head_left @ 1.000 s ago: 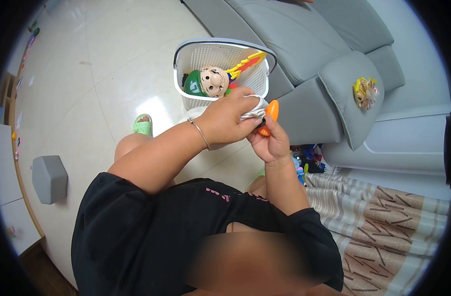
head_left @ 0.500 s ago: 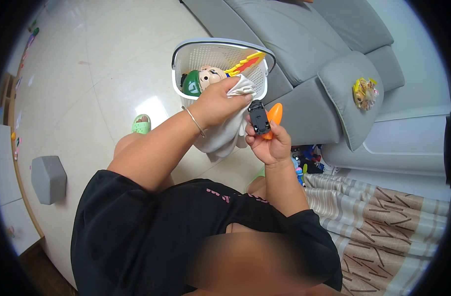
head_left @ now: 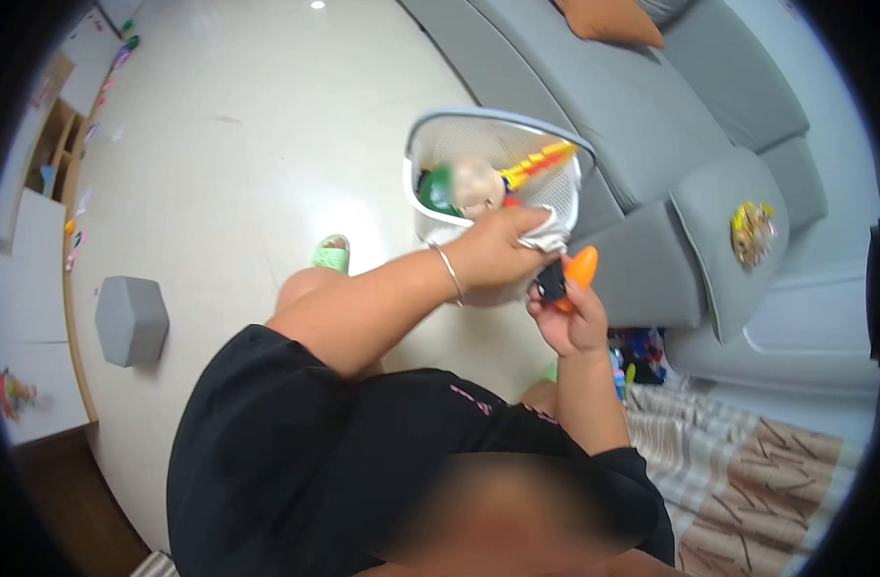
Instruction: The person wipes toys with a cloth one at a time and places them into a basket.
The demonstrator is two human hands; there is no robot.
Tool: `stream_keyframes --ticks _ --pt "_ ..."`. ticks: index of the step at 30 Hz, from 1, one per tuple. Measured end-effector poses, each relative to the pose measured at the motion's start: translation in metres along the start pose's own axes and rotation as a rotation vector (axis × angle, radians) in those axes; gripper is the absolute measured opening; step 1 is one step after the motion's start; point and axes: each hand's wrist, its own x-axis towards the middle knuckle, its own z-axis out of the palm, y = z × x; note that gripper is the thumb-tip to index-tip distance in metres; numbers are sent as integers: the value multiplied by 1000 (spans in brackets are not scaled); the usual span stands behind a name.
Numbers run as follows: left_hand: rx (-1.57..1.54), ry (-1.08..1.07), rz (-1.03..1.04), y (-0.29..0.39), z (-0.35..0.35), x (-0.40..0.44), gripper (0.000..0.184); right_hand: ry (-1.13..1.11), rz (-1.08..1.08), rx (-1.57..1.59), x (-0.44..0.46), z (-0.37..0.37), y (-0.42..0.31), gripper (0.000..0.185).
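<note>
The work looks part-way through: a green-hatted toy head (head_left: 469,188) and a yellow-and-red toy (head_left: 541,165) lie in the white basket (head_left: 474,139) at upper centre, while a black toy car (head_left: 553,281) and an orange toy (head_left: 582,265) are outside it, right of centre. The left hand (head_left: 502,248) reaches diagonally rightward, fingers gripping a white cloth (head_left: 548,231) just beside the car; the right hand (head_left: 570,327) points up-frame, fingers pinching both toys.

A home's living room spreads out before me: a grey sofa (head_left: 613,106) with an orange cushion (head_left: 613,21), a patterned curtain (head_left: 738,457), a basket (head_left: 488,137) of toys (head_left: 441,189) and a person's green slipper (head_left: 332,259) on pale floor (head_left: 267,125).
</note>
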Motion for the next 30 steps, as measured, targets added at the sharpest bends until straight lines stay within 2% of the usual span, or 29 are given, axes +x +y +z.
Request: stream_keyframes --ticks 3,6,7,8,10,11,12,14,18,20,21,23,27,28,29,30 --pt "-52 33 -83 -3 -3 3 17 -15 13 5 2 1 0 42" --pt "-91 140 -43 -5 0 1 19 35 -27 6 4 -2 -2 42" --pt "-145 33 -167 8 -2 -5 24 82 -32 40 5 -4 -2 41" --pt "-144 33 -165 5 1 -6 24 131 -38 75 6 -6 -3 41" --pt "423 23 401 0 6 -11 29 142 -59 38 6 -5 0 42" --pt "413 -53 362 -1 8 -14 32 153 -80 0 7 -4 1 44" --pt "414 -56 358 4 9 -16 32 154 -80 4 6 -2 1 44" --pt "486 -43 202 13 11 -20 31 92 -84 -108 4 6 -3 43" --pt "508 24 276 6 14 -17 28 114 -85 -101 0 6 -10 42" --pt "386 57 253 10 6 -11 24 -82 28 14 -3 -4 -13 42" --pt "384 58 228 10 3 -10 19 -82 27 14 -4 0 -12 42" --pt "322 62 164 5 5 -8 18 83 40 -15 -5 14 -9 40" --pt "90 48 -30 0 2 -4 20 112 -49 -83 -3 13 -6 40" --pt "-21 52 -112 -3 1 -3 22 175 -116 -272 -2 12 -7 40" --pt "8 56 -75 -6 -2 -2 26 238 -183 -461 -1 11 -9 41" --pt "12 54 -73 -5 -5 -2 26 236 -187 -459 -2 11 -11 41"
